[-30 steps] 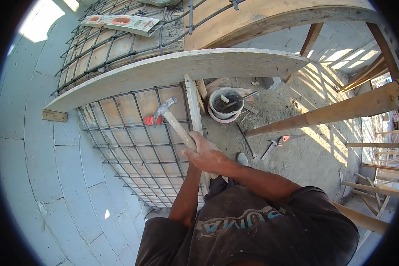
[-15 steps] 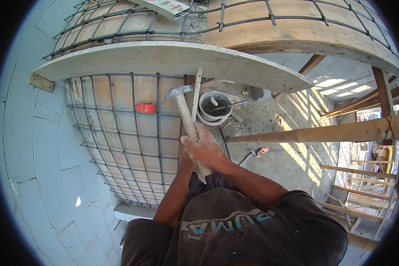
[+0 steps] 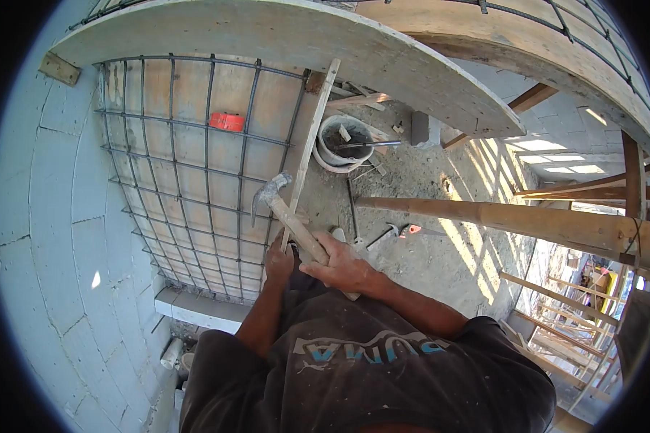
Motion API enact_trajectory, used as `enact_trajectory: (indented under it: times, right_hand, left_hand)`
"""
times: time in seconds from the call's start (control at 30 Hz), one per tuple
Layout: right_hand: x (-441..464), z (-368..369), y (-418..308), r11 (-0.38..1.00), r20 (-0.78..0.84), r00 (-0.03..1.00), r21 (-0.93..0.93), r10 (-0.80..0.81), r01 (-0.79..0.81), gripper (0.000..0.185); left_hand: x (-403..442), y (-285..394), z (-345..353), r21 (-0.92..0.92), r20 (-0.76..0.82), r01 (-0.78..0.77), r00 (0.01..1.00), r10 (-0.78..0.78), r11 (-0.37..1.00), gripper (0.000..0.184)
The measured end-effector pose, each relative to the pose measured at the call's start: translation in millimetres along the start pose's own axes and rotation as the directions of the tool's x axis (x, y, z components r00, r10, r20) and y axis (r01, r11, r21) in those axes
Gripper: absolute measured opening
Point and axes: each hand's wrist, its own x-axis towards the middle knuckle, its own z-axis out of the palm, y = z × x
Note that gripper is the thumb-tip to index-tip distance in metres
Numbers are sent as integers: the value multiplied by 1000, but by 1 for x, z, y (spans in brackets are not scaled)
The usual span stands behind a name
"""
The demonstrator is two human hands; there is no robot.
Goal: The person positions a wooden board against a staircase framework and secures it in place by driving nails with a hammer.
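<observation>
My right hand [image 3: 343,265] is closed around the wooden handle of a claw hammer [image 3: 295,225], whose metal head points up and to the left. My left hand [image 3: 279,261] is closed at the lower end of a narrow wooden strip [image 3: 313,141]. The strip slants upward to the curved plywood board [image 3: 296,43], close behind the hammer head. Left of both hands is a grid of steel rebar [image 3: 206,148] over wooden panels. A small red object [image 3: 227,121] sits on that grid.
A bucket [image 3: 344,143] of dark grey material with a tool in it stands on the rough floor. Beyond it are a grey block [image 3: 422,128] and a red-handled saw [image 3: 412,229]. A wooden post [image 3: 484,216] crosses at right; a block wall [image 3: 58,216] rises at left.
The view has tilted lower. My left hand has come away from the hammer to the strip's lower end. The hammer is lower, with its head farther left.
</observation>
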Motion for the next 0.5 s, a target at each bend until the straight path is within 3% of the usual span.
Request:
enact_trajectory:
  times: [0.1, 0.17, 0.23, 0.3, 0.37, 0.4, 0.47, 0.5]
  right_hand:
    - [-20, -15, -2, 989, 207, 967, -13, 147, -148, 63]
    - [-33, -14, 25, 993, 240, 964, -70, 110, -96, 61]
    - [-46, -17, 44, 991, 299, 948, -100, 110, -83, 59]
    - [-54, -26, 58, 988, 377, 915, -110, 144, -110, 56]
    - [-60, -31, 89, 987, 388, 920, -163, 61, 4, 53]
    - [-69, -34, 104, 981, 396, 918, -185, 24, 54, 52]
    - [-84, -46, 121, 973, 353, 935, -205, -28, 106, 47]
    - [-89, -49, 127, 967, 359, 932, -208, -61, 143, 44]
  left_hand:
    - [4, -26, 20, 115, -74, 39, 997, -31, 993, 41]
    - [9, -67, 45, 176, -146, -6, 989, 32, 984, 34]
    - [0, -18, 18, 137, -250, -266, 923, 293, 954, 35]
    - [8, -17, 17, -5, -284, -414, 873, 396, 910, 39]
    - [7, -28, 22, 4, -209, -289, 936, 283, 957, 45]
    - [-2, -14, 16, 154, -176, -135, 971, 162, 979, 47]
    - [-17, 5, 13, -12, -292, 31, 956, -33, 999, 61]
    - [-26, -6, 23, 29, -393, 62, 918, -46, 998, 69]
